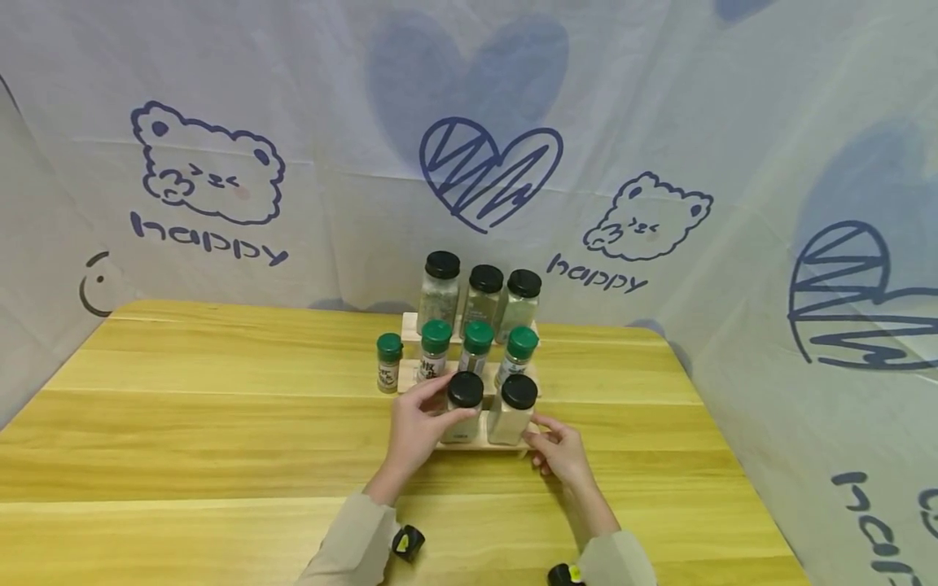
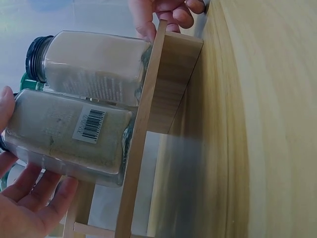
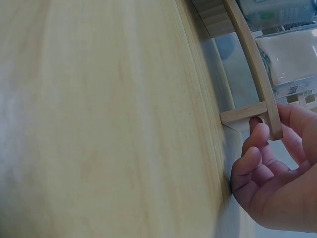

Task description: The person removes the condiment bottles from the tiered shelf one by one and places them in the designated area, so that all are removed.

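Note:
A tiered wooden rack (image 1: 484,445) holds spice jars on three levels. On its lowest level stand two square clear jars with black lids, both with pale contents. My left hand (image 1: 414,427) grips the left one, a spice jar (image 2: 69,134) with a barcode label, thumb on one side and fingers on the other. The jar's base is at the shelf board. Beside it stands the second jar (image 1: 510,422), which neither hand holds. My right hand (image 1: 564,456) pinches the right end of the lowest shelf board (image 3: 257,74) between thumb and fingers.
Green-capped bottles (image 1: 476,350) stand on the middle level and taller black-lidded jars (image 1: 482,305) on the top. One green-capped bottle (image 1: 388,366) is on the wooden table (image 1: 220,423), left of the rack. A printed cloth (image 1: 352,203) hangs behind and to the right.

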### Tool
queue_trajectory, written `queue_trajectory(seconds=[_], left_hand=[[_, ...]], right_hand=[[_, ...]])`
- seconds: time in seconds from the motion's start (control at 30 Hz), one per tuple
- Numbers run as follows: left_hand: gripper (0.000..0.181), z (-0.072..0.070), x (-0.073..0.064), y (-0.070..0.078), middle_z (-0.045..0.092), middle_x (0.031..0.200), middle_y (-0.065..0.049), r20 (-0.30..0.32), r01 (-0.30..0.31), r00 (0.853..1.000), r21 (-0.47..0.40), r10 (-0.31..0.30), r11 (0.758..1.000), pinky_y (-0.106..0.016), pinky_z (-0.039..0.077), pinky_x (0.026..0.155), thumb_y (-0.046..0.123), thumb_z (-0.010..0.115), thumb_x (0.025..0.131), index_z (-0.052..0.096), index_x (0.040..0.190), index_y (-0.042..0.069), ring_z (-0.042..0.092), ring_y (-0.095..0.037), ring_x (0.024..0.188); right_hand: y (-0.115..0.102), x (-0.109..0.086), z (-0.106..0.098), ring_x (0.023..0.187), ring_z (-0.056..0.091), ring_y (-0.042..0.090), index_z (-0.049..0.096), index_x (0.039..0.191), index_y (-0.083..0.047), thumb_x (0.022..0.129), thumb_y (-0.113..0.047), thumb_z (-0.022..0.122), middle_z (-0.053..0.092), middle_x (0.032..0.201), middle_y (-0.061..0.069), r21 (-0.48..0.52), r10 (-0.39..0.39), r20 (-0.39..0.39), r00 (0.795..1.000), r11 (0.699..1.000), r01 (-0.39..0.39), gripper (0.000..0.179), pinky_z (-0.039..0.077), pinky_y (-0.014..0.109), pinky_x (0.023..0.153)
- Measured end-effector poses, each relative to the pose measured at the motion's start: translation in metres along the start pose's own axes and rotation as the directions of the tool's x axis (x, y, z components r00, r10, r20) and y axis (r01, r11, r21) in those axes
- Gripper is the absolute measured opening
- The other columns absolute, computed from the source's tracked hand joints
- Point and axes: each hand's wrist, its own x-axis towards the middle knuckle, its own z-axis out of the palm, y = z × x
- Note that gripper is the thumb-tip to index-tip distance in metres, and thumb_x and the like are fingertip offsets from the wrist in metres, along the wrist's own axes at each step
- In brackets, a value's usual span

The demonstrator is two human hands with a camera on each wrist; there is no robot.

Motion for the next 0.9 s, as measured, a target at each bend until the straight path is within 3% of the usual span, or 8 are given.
queue_trajectory(seconds=[0.13,0.37,0.43,0.57,0.7,0.9], left_hand=[[0.045,-0.003,0.000,-0.002,0.060,0.102,-0.026,-0.006,-0.012,1.000,0.002,0.012,1.000,-0.041,0.052,0.069,-0.006,0.076,0.063,0.059,0.104,-0.014,0.060,-0.036,0.085],[0.048,-0.009,0.000,-0.027,0.063,0.103,-0.017,-0.027,-0.007,1.000,-0.003,0.007,1.000,-0.036,0.053,0.068,0.004,0.079,0.063,0.063,0.106,-0.005,0.062,-0.027,0.084],[0.047,-0.011,-0.001,-0.019,0.063,0.101,-0.019,-0.029,-0.003,1.000,0.004,0.004,1.000,-0.040,0.052,0.069,0.003,0.079,0.063,0.062,0.106,-0.006,0.061,-0.030,0.082],[0.047,-0.016,-0.003,-0.018,0.063,0.100,-0.019,-0.036,0.009,0.999,0.021,-0.008,1.000,-0.041,0.052,0.070,0.004,0.079,0.062,0.063,0.105,-0.006,0.062,-0.030,0.080],[0.049,-0.021,-0.003,-0.027,0.063,0.102,-0.018,-0.041,0.005,0.999,0.033,-0.003,0.999,-0.037,0.052,0.070,0.007,0.080,0.062,0.062,0.106,-0.004,0.062,-0.027,0.079],[0.047,-0.031,-0.004,-0.020,0.062,0.104,-0.016,-0.044,0.055,0.998,0.033,-0.054,0.998,-0.034,0.052,0.072,0.003,0.079,0.063,0.062,0.106,-0.005,0.062,-0.024,0.085]], right_hand=[[0.000,0.000,0.000,0.042,0.045,0.009,0.055,0.115,0.007,0.081,-0.001,0.060,0.055,0.057,0.005,-0.007,-0.007,-0.001,1.000,1.000,0.007,0.036,0.034,0.017,0.035],[-0.002,-0.001,0.001,0.042,0.045,0.008,0.055,0.117,0.006,0.081,-0.003,0.061,0.055,0.057,0.005,-0.003,0.001,-0.004,1.000,1.000,-0.001,0.037,0.035,0.018,0.035],[-0.003,-0.002,0.001,0.042,0.045,0.008,0.054,0.117,0.006,0.081,-0.003,0.062,0.055,0.057,0.005,-0.003,0.006,-0.004,1.000,1.000,-0.006,0.038,0.035,0.018,0.036],[-0.004,-0.003,0.001,0.043,0.046,0.008,0.054,0.117,0.006,0.081,-0.003,0.061,0.055,0.057,0.004,-0.006,0.007,-0.006,1.000,1.000,-0.007,0.038,0.035,0.017,0.036],[-0.004,-0.003,0.002,0.042,0.045,0.008,0.054,0.118,0.006,0.081,-0.003,0.061,0.054,0.056,0.005,-0.007,0.006,-0.004,1.000,1.000,-0.006,0.039,0.034,0.017,0.035],[-0.003,-0.003,0.002,0.041,0.045,0.008,0.054,0.118,0.006,0.081,-0.004,0.062,0.053,0.055,0.005,-0.006,0.001,0.004,1.000,1.000,-0.001,0.040,0.034,0.017,0.035]])
